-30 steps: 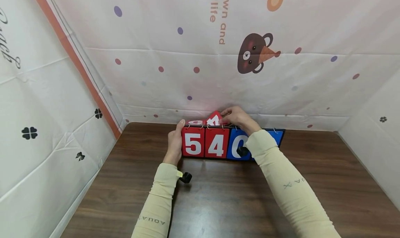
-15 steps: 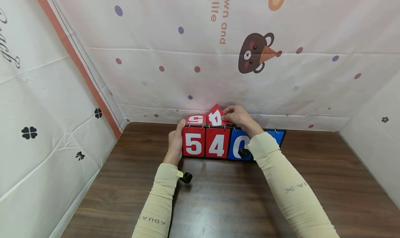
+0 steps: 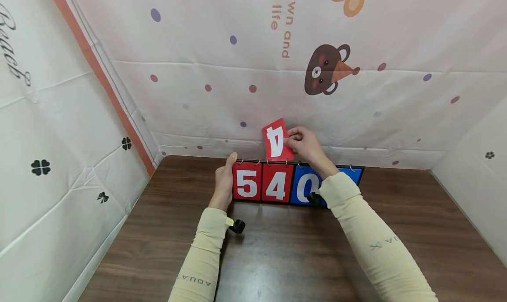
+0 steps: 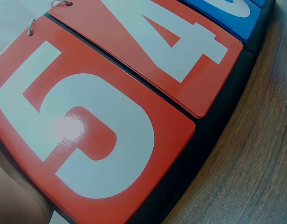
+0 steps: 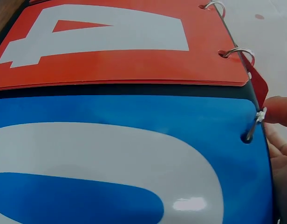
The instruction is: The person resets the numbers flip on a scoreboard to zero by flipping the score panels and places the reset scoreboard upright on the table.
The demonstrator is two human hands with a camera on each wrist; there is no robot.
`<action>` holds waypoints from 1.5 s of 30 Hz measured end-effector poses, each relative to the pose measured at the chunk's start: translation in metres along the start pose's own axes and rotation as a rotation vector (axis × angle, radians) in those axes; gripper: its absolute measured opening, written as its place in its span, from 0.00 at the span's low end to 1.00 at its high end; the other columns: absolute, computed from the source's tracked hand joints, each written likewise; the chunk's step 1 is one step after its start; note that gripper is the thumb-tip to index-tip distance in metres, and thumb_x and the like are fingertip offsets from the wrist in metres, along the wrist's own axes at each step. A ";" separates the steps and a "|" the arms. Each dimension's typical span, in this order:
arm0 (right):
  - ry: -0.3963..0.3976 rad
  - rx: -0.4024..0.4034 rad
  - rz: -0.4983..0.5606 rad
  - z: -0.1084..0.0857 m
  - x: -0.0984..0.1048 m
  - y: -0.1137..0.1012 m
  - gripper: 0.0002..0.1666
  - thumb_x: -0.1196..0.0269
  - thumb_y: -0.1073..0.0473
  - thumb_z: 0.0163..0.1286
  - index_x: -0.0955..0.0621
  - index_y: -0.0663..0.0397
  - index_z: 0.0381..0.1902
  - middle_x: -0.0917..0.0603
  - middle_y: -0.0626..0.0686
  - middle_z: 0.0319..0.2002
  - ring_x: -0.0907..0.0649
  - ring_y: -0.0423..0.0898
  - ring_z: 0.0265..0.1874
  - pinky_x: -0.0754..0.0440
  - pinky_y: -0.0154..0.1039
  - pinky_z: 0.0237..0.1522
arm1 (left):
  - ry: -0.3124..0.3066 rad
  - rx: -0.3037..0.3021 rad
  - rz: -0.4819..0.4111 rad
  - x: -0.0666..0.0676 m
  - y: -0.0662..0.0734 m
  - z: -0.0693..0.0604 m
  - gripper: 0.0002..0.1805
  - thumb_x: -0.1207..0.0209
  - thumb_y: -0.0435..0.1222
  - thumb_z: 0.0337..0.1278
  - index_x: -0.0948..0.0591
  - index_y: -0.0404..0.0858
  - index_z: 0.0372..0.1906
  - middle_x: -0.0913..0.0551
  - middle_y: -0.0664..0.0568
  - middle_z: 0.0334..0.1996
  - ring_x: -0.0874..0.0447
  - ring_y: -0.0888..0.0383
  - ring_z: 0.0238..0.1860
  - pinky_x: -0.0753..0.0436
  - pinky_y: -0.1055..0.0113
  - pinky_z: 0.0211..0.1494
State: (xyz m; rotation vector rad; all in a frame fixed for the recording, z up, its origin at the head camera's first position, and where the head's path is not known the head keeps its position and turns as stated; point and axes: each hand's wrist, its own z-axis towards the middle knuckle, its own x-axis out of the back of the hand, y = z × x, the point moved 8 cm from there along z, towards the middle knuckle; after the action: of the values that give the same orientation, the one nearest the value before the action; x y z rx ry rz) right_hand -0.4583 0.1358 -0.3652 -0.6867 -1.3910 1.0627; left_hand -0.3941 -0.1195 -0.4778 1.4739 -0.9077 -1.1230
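Observation:
A flip scoreboard (image 3: 276,185) stands at the back of the table in the head view, showing red 5 and 4 cards and a blue 0 card. My left hand (image 3: 224,181) grips its left end, thumb at the top corner. Above the top edge, my right hand (image 3: 307,146) pinches the right side of a raised red card (image 3: 276,140) with an upside-down white 4. That card hangs on metal rings. My right forearm covers most of the last blue card. In the right wrist view, the fingers (image 5: 279,111) show behind the top edge.
The brown wooden table (image 3: 257,258) runs up to a white printed sheet (image 3: 190,104) close behind the scoreboard. More sheeting (image 3: 63,139) rises along the left side. Small black wrist cameras (image 3: 237,226) sit on both wrists.
My right hand has risen, lifting the red 4 card from a low tilt to nearly upright. The red 5 card seen behind the top edge has dropped from sight. My left hand stays put.

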 end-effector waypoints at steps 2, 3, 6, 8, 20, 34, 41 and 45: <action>0.016 0.053 0.025 -0.002 0.003 -0.004 0.22 0.36 0.59 0.79 0.24 0.65 0.63 0.15 0.64 0.56 0.16 0.55 0.51 0.13 0.41 0.48 | 0.001 0.001 0.003 0.000 0.000 0.000 0.29 0.40 0.62 0.68 0.17 0.41 0.25 0.15 0.50 0.29 0.19 0.55 0.35 0.19 0.62 0.40; 0.023 0.077 0.040 -0.002 0.004 -0.006 0.22 0.35 0.60 0.78 0.24 0.66 0.63 0.15 0.64 0.56 0.15 0.56 0.51 0.13 0.40 0.48 | 0.001 0.002 0.003 0.000 0.000 0.000 0.30 0.40 0.62 0.68 0.17 0.41 0.24 0.15 0.49 0.28 0.19 0.55 0.34 0.19 0.62 0.40; 0.036 0.128 0.091 -0.005 0.007 -0.012 0.22 0.35 0.61 0.78 0.25 0.67 0.63 0.14 0.65 0.54 0.15 0.55 0.49 0.13 0.37 0.46 | 0.003 0.001 0.002 0.000 -0.001 0.000 0.30 0.40 0.62 0.68 0.17 0.42 0.23 0.15 0.50 0.27 0.19 0.56 0.33 0.20 0.63 0.39; 0.044 0.145 0.110 -0.008 0.009 -0.017 0.23 0.35 0.61 0.78 0.25 0.67 0.63 0.14 0.65 0.54 0.14 0.54 0.46 0.14 0.34 0.41 | 0.005 0.001 0.001 0.000 0.000 0.000 0.30 0.40 0.62 0.68 0.17 0.42 0.22 0.15 0.50 0.26 0.19 0.56 0.32 0.20 0.63 0.39; 0.023 0.243 0.172 -0.028 0.015 -0.057 0.25 0.33 0.59 0.77 0.24 0.64 0.66 0.14 0.63 0.56 0.13 0.48 0.49 0.13 0.38 0.47 | 0.001 0.003 0.004 0.000 -0.001 0.002 0.30 0.40 0.62 0.68 0.16 0.40 0.25 0.14 0.49 0.30 0.18 0.56 0.35 0.19 0.62 0.42; -0.133 0.536 -0.127 -0.078 0.004 -0.106 0.15 0.31 0.60 0.76 0.12 0.52 0.58 0.11 0.49 0.45 0.17 0.52 0.32 0.16 0.36 0.35 | -0.002 -0.002 0.006 0.000 0.001 0.000 0.29 0.40 0.61 0.69 0.16 0.40 0.27 0.14 0.49 0.31 0.18 0.56 0.35 0.19 0.63 0.41; -0.184 0.584 -0.234 -0.101 -0.002 -0.103 0.13 0.31 0.63 0.75 0.11 0.51 0.55 0.10 0.48 0.46 0.15 0.44 0.36 0.13 0.41 0.41 | 0.002 0.003 0.002 0.000 0.000 0.001 0.29 0.41 0.61 0.69 0.16 0.40 0.27 0.14 0.50 0.30 0.18 0.55 0.36 0.19 0.62 0.41; -0.214 0.654 -0.282 -0.115 -0.007 -0.103 0.15 0.29 0.67 0.72 0.11 0.51 0.54 0.10 0.47 0.49 0.16 0.43 0.39 0.12 0.43 0.44 | 0.008 0.008 0.010 0.001 0.000 0.001 0.29 0.40 0.61 0.69 0.16 0.40 0.27 0.14 0.50 0.30 0.18 0.56 0.36 0.19 0.62 0.42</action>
State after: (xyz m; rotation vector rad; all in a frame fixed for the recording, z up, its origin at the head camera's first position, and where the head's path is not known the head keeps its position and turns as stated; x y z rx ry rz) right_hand -0.3260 0.1100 -0.2897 0.0997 -1.1683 1.2883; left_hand -0.3945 -0.1208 -0.4782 1.4785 -0.9136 -1.1065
